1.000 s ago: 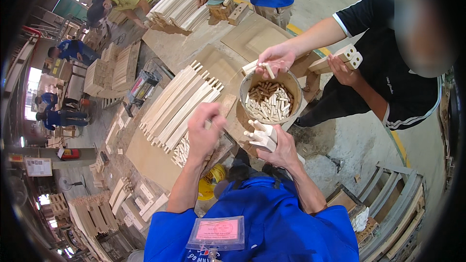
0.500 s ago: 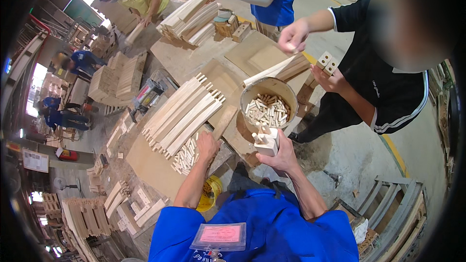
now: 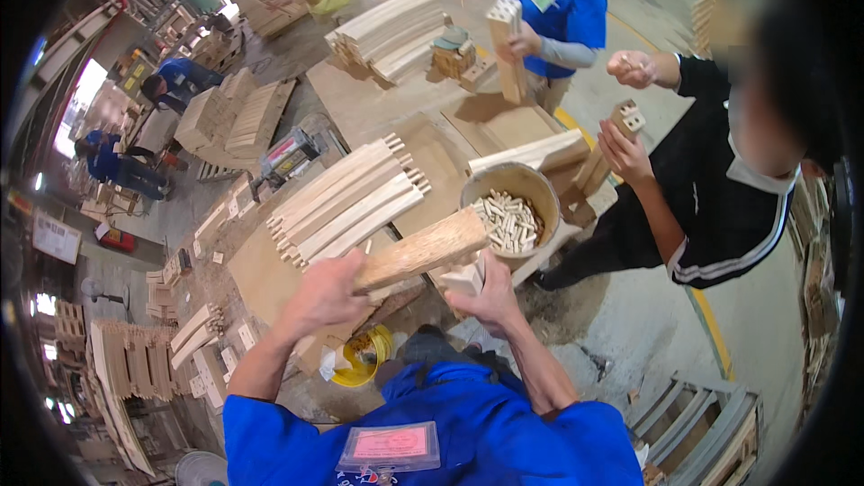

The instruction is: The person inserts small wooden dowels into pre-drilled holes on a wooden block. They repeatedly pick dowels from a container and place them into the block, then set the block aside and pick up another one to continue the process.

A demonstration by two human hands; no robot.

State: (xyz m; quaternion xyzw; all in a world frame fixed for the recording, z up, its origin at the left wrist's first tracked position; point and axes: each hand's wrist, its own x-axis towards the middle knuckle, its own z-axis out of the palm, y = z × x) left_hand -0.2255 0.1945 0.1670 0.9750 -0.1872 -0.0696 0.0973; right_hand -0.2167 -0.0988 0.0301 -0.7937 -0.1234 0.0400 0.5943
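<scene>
My left hand (image 3: 326, 295) is closed round one end of a thick, rough wooden bar (image 3: 418, 250). The bar slants up to the right, and its far end lies over the pale wooden pieces (image 3: 464, 280) gripped in my right hand (image 3: 495, 297). It hides the tops of those pieces; whether it touches them I cannot tell. Just beyond my right hand stands a round bucket (image 3: 546, 187) with many short wooden dowels (image 3: 508, 223) in it. Left of the bucket, long wooden slats (image 3: 351, 202) with dowels in their ends lie side by side on a board.
A co-worker in black (image 3: 697, 171) at the right holds a drilled wooden block (image 3: 627, 117). Across the table a person in blue (image 3: 571, 13) holds wooden pieces beside stacked slats (image 3: 391, 31). A yellow bucket (image 3: 382, 342) sits below my left forearm; a slatted rack (image 3: 693, 427) is lower right.
My left hand has left the loose dowels and now holds the wooden bar over the pieces in my right hand. Those pieces have moved slightly left and down. The person in blue has lifted wooden pieces upright.
</scene>
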